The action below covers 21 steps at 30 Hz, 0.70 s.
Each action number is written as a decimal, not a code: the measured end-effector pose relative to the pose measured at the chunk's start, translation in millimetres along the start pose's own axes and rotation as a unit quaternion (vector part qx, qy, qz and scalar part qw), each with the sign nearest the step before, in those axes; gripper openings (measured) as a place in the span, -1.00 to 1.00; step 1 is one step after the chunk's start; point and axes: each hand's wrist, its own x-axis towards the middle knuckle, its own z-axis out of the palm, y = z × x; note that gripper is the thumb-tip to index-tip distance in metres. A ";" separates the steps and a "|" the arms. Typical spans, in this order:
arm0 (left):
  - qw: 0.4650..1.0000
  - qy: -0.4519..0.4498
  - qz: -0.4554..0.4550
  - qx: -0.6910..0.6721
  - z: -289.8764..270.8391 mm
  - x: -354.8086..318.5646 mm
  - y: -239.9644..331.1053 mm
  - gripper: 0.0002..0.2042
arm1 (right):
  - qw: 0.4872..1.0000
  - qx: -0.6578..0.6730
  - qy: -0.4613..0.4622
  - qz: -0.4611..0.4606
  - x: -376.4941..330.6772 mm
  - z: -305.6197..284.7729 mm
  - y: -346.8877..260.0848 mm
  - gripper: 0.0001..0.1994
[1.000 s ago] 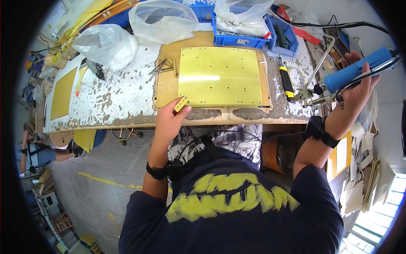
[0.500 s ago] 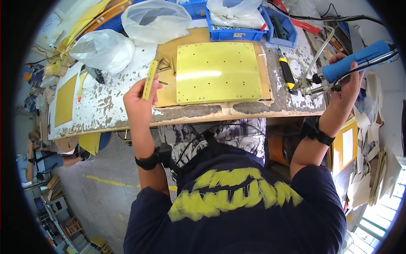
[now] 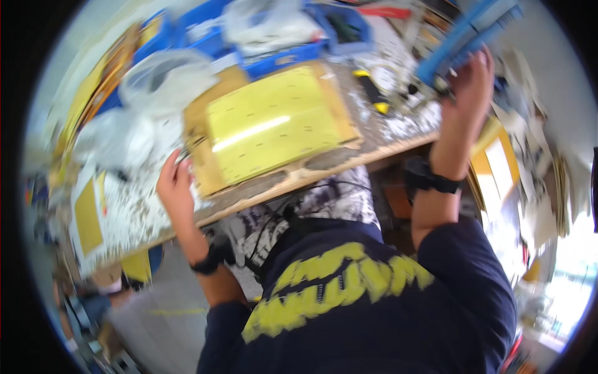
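The right hand (image 3: 472, 84) is up at the upper right of the frame, touching the lower side of a blue tool (image 3: 458, 43); blur hides the fingers, so I cannot tell whether they are clamped on it. The left hand (image 3: 175, 186), at the left of centre, is beside the left edge of a yellow panel (image 3: 268, 124) with small dark marks; its fingers are bent, but whether they close on anything I cannot tell. The panel lies on a brown board (image 3: 215, 84), a little above the middle of the frame.

Containers crowd the top – a blue bin (image 3: 286, 60) at upper centre carries a whitish plastic bag (image 3: 271, 28), with what are probably small metal pieces under it; just right, another blue bin (image 3: 352, 48) holds a dark green thing (image 3: 344, 28); to the left, a further blue bin (image 3: 213, 45) holds pale contents. Two translucent bags (image 3: 165, 81) sit at upper left – their contents too smeared to name; a black-and-yellow tool (image 3: 372, 92) lies right of the board.
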 end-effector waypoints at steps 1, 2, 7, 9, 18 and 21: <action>0.998 -0.041 0.010 -0.041 9.5 -8.9 12.4 -0.69 | 0.998 0.028 0.018 -0.059 -12.7 1.4 -8.1 -0.62; 0.996 -0.075 0.006 -0.052 21.4 -21.8 30.6 -0.67 | 0.983 -0.020 0.064 -0.174 -22.2 -4.7 -2.9 -0.61; 0.941 -0.315 0.011 -0.127 89.7 -64.9 73.5 -0.58 | 0.924 -0.196 -0.207 -0.254 -119.6 -15.6 -7.2 -0.63; 0.903 -0.384 -0.014 -0.194 111.1 -74.0 91.9 -0.55 | 0.930 -0.162 -0.322 -0.077 -155.9 -8.0 -0.2 -0.67; 0.731 -0.629 -0.105 -0.243 177.3 -122.8 140.3 -0.41 | 0.930 -0.228 -0.287 -0.013 -181.7 -102.4 -34.3 -0.83; 0.655 -0.730 -0.104 -0.166 197.6 -126.9 148.5 -0.38 | 0.930 -0.263 -0.255 -0.025 -193.8 -136.9 -28.6 -0.83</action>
